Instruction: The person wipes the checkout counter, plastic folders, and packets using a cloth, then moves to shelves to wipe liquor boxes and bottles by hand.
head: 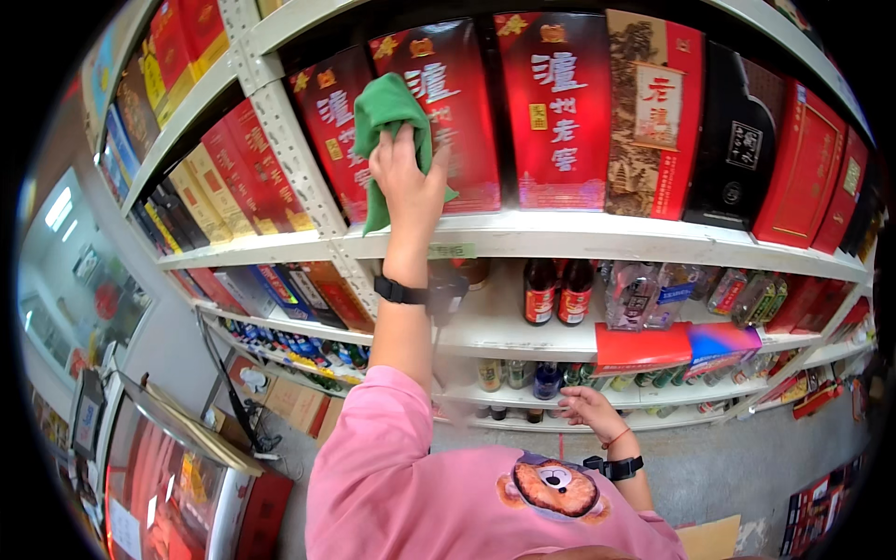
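Note:
My left hand [409, 178] is raised to the upper shelf with a green cloth [392, 98] under its fingers. The cloth lies against the fronts of two red liquor boxes, the left one [336, 133] and the one beside it [465, 133], and its lower end hangs towards the shelf edge. Another red box [553, 119] stands to the right, then a brown and red box [651, 119] and a black box [731, 140]. My right hand [591, 409] is low, in front of the lower shelves, with its fingers loosely apart and nothing in them.
White metal shelving [609, 234] spans the view. Below stand dark bottles with red labels [539, 294], clear bottles [630, 294] and a red shelf sign [640, 346]. A glass display case [168, 483] and cardboard boxes [297, 402] are at lower left; stacked goods [822, 500] lie at lower right.

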Motion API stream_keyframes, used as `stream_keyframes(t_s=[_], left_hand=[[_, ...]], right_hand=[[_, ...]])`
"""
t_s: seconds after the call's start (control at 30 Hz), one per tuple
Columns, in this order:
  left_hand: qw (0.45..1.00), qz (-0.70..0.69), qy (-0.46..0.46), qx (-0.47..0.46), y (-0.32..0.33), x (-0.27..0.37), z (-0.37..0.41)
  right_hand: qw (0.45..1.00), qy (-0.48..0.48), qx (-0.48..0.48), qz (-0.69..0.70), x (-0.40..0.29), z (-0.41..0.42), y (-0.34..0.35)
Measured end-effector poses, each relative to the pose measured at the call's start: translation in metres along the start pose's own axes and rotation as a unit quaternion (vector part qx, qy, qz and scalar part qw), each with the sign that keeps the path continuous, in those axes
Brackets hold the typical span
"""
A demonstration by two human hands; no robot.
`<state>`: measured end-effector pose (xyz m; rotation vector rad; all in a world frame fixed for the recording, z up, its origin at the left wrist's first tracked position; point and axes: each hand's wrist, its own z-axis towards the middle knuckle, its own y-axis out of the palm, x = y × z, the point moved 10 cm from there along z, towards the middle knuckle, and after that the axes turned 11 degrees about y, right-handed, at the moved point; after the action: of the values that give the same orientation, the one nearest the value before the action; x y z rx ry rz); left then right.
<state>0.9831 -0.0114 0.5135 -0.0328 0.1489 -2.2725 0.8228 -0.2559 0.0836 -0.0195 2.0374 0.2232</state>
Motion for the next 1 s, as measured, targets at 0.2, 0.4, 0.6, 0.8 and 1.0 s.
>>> stream_keyframes(t_s=[0.2, 0.4, 0.6, 0.8, 1.0], left_hand=[[0.991, 0.032, 0.119, -0.053, 0.025, 0.079, 0.012], [0.991, -0.073, 0.109, 0.004, 0.031, 0.095, 0.029], [0.994, -0.051, 0.093, 0.002, 0.042, 0.117, 0.075], [0.981, -0.065, 0.183, -0.022, 0.069, 0.185, 0.092], [0.967, -0.151, 0.200, -0.045, 0.094, 0.237, 0.075]], right_hand=[[1.000, -0.019, 0.015, 0.008, 0.005, -0.002, -0.020], [0.999, -0.028, 0.006, 0.019, 0.002, -0.010, -0.032], [0.998, -0.049, 0.006, 0.037, -0.018, -0.023, -0.054], [0.990, -0.139, 0.010, 0.014, -0.066, -0.059, -0.072], [0.974, -0.218, 0.019, 0.056, -0.089, -0.098, -0.101]])
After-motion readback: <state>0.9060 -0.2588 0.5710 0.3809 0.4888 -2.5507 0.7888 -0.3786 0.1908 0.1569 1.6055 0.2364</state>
